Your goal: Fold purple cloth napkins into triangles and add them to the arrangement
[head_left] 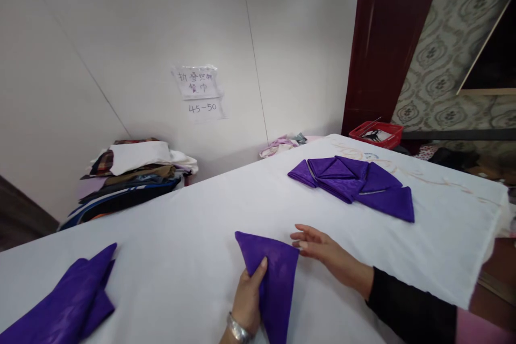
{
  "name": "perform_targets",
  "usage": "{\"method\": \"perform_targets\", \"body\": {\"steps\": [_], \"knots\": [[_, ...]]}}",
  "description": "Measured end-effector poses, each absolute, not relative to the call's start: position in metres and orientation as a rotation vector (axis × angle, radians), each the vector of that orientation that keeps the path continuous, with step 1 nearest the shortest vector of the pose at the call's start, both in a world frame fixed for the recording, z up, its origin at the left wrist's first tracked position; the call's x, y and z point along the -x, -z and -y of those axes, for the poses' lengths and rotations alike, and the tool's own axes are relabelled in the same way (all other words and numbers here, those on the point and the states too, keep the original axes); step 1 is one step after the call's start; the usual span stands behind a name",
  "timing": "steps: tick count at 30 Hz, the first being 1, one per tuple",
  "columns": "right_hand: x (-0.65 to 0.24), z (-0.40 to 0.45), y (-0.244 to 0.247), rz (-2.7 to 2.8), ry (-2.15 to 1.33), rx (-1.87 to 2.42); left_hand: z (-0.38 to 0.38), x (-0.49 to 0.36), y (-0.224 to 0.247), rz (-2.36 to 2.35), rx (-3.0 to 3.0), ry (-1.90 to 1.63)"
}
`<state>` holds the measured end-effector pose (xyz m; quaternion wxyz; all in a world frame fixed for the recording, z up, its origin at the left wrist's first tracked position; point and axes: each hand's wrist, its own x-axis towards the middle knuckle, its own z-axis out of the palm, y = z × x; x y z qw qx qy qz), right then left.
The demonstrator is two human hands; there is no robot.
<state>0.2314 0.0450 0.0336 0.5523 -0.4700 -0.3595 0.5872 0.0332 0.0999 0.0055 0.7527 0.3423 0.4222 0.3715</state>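
Note:
A folded purple cloth (278, 274) with a pointed top left corner is gripped by my left hand (250, 295), its thumb on the front and the other fingers hidden behind. My right hand (318, 250) is beside the cloth's upper right corner, fingers apart, the fingertips at or very near that edge. Several folded purple cloths (342, 177) lie overlapping in a fan shape farther back on the white-covered table (181, 242). More purple cloth (64, 301) lies loosely folded at the lower left.
A stack of mixed fabrics (137, 177) stands beyond the table's far left edge. Pink cloth (280, 145) lies by the wall. Behind the table at the right is a red basket (387, 142) with dark items. Paper signs (201, 91) hang on the wall.

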Motion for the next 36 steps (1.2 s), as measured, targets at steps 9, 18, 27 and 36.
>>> {"method": "perform_targets", "body": {"steps": [9,18,27,36], "knots": [[-0.216,-0.073,-0.028,0.92,-1.976,1.05,-0.098,-0.036,0.003,-0.8,-1.13,-0.557],[-0.236,-0.065,-0.012,0.675,-1.94,1.002,-0.098,-0.037,0.003,-0.628,-1.016,-0.59],[-0.251,-0.063,-0.014,0.602,-1.675,0.918,-0.098,-0.038,0.016,-0.696,-1.005,-0.705],[-0.279,-0.091,-0.02,0.322,-1.148,0.819,-0.106,-0.036,0.011,-0.878,-0.921,-0.875]]}}
